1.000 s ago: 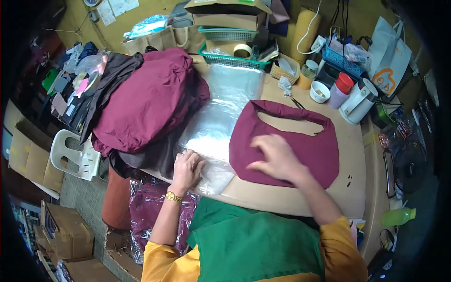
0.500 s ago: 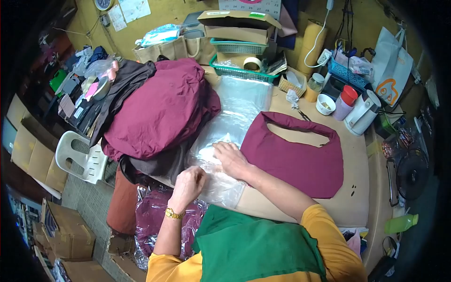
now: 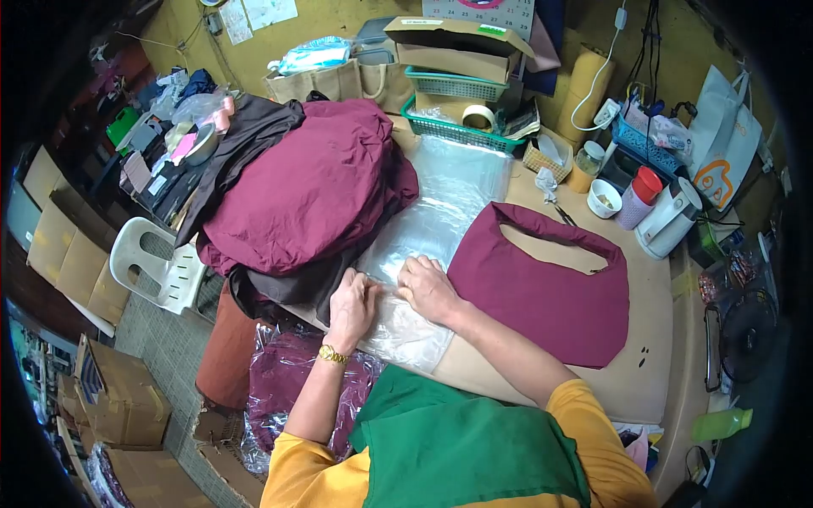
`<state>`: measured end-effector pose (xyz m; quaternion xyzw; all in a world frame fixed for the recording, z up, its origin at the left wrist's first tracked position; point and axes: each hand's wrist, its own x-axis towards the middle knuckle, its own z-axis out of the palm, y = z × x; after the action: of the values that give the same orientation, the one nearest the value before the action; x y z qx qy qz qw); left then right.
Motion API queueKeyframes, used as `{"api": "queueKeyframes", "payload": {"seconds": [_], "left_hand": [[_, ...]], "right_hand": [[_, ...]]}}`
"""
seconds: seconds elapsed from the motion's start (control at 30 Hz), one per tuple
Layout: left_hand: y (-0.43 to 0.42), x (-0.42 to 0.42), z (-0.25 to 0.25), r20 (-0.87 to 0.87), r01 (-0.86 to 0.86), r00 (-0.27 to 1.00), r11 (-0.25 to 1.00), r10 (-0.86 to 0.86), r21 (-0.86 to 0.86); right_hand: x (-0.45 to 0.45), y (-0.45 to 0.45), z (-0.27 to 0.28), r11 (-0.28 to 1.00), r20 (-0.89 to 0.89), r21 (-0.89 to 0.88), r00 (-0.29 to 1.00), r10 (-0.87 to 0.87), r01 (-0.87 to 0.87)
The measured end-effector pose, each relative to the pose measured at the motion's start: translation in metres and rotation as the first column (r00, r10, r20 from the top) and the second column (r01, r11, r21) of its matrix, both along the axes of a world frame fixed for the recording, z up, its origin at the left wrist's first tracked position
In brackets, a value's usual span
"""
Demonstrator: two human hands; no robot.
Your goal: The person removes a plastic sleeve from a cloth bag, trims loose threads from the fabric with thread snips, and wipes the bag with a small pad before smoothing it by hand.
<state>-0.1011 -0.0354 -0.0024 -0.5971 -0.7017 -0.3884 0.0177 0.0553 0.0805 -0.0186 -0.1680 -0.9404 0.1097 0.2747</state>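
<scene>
Clear plastic bags [image 3: 461, 173] lie in a long flat stack down the middle of the table. My left hand [image 3: 352, 310] is closed over the left edge of the stack, its fingertips pinching the plastic. Close by on the right, my right hand [image 3: 426, 290] also pinches the plastic, fingers bent down; the exact layer held is hard to make out. A maroon shoulder bag [image 3: 538, 296] rests flat to the right of my right hand, its strap loop pointing away. Left of the plastic rises a heap of maroon bags or cloth [image 3: 309, 190] with dark cloth around it.
Plastic-wrapped maroon goods [image 3: 292, 385] sit low at the table's front left. Green baskets [image 3: 461, 131] stand at the back, and scissors [image 3: 562, 215] lie near a white bowl [image 3: 604, 199]. A white chair [image 3: 157, 262] and cardboard boxes [image 3: 123, 398] are on the left.
My left hand has moved up and forward onto the plastic. My right hand has gone from flat with spread fingers to a pinch, closer to the left. The view has shifted slightly.
</scene>
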Motion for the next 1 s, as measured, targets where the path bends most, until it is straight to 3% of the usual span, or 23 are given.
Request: {"api": "queueKeyframes", "payload": {"seconds": [0.03,0.07,0.1,0.13,0.2,0.27,0.3,0.33,0.37,0.4,0.43,0.47,0.5,0.57,0.6,0.67,0.73,0.8,0.83,0.93,0.97,1.0], "left_hand": [[0.001,0.005,0.007,0.003,0.000,1.000,0.995,-0.001,0.102],[0.000,0.014,0.013,0.004,0.001,1.000,0.995,-0.001,0.099],[0.000,0.024,0.018,0.094,-0.016,0.996,0.972,-0.007,0.234],[0.001,0.029,0.020,0.182,-0.043,0.983,0.930,-0.026,0.366],[-0.005,0.034,0.015,0.104,0.185,0.971,0.955,-0.213,0.230],[0.003,0.038,0.012,0.050,0.210,0.977,0.977,-0.208,-0.034],[0.010,0.035,-0.001,0.064,0.199,0.977,0.976,-0.205,0.088],[0.018,0.033,-0.004,0.057,0.202,0.977,0.975,-0.207,0.090],[0.026,0.032,-0.004,0.071,0.219,0.972,0.973,-0.224,0.074],[0.033,0.030,-0.006,0.090,0.236,0.967,0.970,-0.240,0.055],[0.043,0.021,-0.008,0.017,0.234,0.970,0.910,-0.243,-0.342],[0.053,0.018,-0.019,0.017,0.237,0.969,0.909,-0.246,-0.342],[0.064,0.016,-0.035,-0.182,0.186,0.960,0.970,-0.213,-0.153],[0.105,-0.004,-0.089,-0.242,0.146,0.953,0.976,-0.182,-0.161],[0.104,0.002,-0.073,-0.245,0.156,0.951,0.976,-0.191,-0.155],[0.093,0.020,-0.028,-0.231,0.112,0.942,0.876,-0.244,-0.468],[0.091,0.012,-0.031,-0.307,0.160,0.898,0.884,-0.315,-0.439],[0.085,0.002,-0.029,0.014,0.355,0.934,0.927,-0.356,-0.123],[0.085,0.006,-0.018,0.277,0.275,0.930,0.957,-0.242,-0.088],[0.100,-0.010,-0.036,0.113,0.175,0.977,0.983,-0.180,0.048],[0.106,-0.011,-0.037,0.114,0.176,0.977,0.983,-0.180,0.047],[0.110,-0.007,-0.027,0.180,0.134,0.976,0.989,-0.121,-0.060]], "right_hand": [[-0.002,0.003,0.001,0.993,-0.016,-0.116,0.999,-0.037,0.034],[-0.003,0.004,0.002,0.970,-0.028,-0.233,0.997,-0.075,0.067],[-0.003,0.005,0.007,0.984,-0.191,-0.176,0.980,-0.065,0.031],[-0.002,0.007,0.014,0.984,-0.192,-0.174,0.979,-0.067,0.033],[0.002,0.011,0.030,0.974,-0.325,-0.215,0.936,-0.138,0.069],[-0.001,0.016,0.029,0.973,-0.358,-0.227,0.925,-0.129,0.048],[-0.002,0.016,0.029,0.960,-0.364,-0.277,0.922,-0.134,0.030],[-0.004,0.017,0.033,0.947,-0.377,-0.321,0.916,-0.141,0.013],[-0.003,0.016,0.038,0.986,-0.423,-0.166,0.903,-0.081,0.012],[-0.004,0.013,0.041,0.986,-0.425,-0.167,0.901,-0.086,0.015],[-0.007,0.009,0.043,0.998,-0.461,-0.037,0.887,0.028,-0.051],[-0.010,0.005,0.043,0.989,-0.482,0.097,0.864,0.144,-0.111],[-0.010,0.001,0.041,0.983,-0.429,0.128,0.887,0.172,-0.129],[-0.002,-0.011,0.047,0.976,-0.363,0.143,0.909,0.203,-0.161],[0.003,-0.016,0.049,0.968,-0.292,0.153,0.927,0.234,-0.196],[0.014,-0.024,0.044,0.949,-0.309,0.186,0.902,0.302,-0.254],[0.033,-0.032,0.042,0.957,-0.235,0.017,0.929,0.287,-0.291],[0.041,-0.038,0.034,0.955,-0.201,-0.024,0.937,0.285,-0.295],[0.043,-0.039,0.030,0.950,-0.169,-0.067,0.942,0.290,-0.304],[0.036,-0.043,0.021,0.952,-0.052,-0.154,0.965,0.258,-0.263],[0.028,-0.041,0.011,0.952,-0.052,-0.155,0.965,0.257,-0.262],[0.018,-0.038,-0.003,0.968,-0.039,-0.174,0.984,0.176,-0.180]]}}
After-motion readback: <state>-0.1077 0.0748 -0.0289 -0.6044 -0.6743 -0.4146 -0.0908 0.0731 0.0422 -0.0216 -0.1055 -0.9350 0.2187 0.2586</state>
